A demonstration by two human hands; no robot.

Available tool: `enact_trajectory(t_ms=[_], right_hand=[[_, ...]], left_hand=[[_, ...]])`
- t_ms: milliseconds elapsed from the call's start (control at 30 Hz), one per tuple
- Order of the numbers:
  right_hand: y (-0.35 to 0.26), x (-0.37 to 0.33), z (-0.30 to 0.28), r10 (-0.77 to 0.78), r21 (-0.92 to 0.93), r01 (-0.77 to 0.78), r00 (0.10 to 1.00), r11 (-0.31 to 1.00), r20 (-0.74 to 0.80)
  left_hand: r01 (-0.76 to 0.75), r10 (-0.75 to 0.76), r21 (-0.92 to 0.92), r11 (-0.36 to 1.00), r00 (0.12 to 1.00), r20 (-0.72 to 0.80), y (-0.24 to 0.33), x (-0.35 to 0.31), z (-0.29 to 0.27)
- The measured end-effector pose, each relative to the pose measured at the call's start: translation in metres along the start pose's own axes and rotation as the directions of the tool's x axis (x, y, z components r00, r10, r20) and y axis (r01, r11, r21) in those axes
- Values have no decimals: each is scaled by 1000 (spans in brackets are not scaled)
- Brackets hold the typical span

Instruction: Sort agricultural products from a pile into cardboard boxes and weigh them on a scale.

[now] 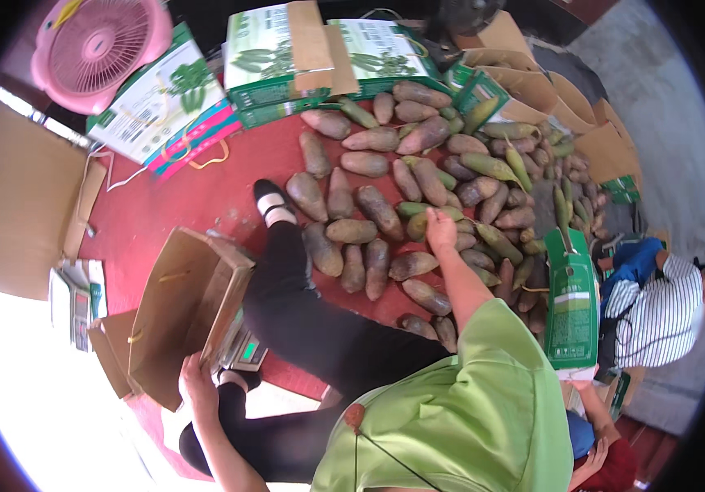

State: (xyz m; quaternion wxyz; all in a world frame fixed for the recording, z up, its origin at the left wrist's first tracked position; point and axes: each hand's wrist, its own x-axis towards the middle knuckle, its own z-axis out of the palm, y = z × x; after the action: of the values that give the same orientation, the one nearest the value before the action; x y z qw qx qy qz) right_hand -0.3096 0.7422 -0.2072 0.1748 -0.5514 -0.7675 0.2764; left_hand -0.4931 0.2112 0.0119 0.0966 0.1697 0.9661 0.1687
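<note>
Beside bent fingers of R hand [441,233], lift radish [415,227] w/o bumping nbr radishes [379,211]; by L hand [197,385]'s, steady box [174,307]; can't tell if pinching, R or L.

Red floor [205,197] is offering a hand a lane on the far left, between the open carton [174,303] and the printed boxes [258,41]. The person's black-clad leg [283,279] is blocking the low way from carton to vegetables [381,211], which are crowding around the right hand [441,233]. A green box [572,316] is standing in the way farther right.
</note>
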Motion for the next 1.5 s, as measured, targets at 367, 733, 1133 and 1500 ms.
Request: enact_trajectory(t_ms=[367,733,1133,1500], right_hand=[[-137,-19,-77,-532,-23,536,841,844,100],[-396,-140,-95,-880,789,493,458,368,124],[-441,-281,28,-736,555,534,208,637,645],[-319,-160,-42,-723,789,257,618,558,310]], left_hand=[[3,-2,-57,998,1000,19,10,-3,-8],[-24,24,3,1000,1000,0,7,-6,-8],[-109,111,56,992,993,-44,0,7,0],[-60,60,6,998,998,-5,0,3,-3]])
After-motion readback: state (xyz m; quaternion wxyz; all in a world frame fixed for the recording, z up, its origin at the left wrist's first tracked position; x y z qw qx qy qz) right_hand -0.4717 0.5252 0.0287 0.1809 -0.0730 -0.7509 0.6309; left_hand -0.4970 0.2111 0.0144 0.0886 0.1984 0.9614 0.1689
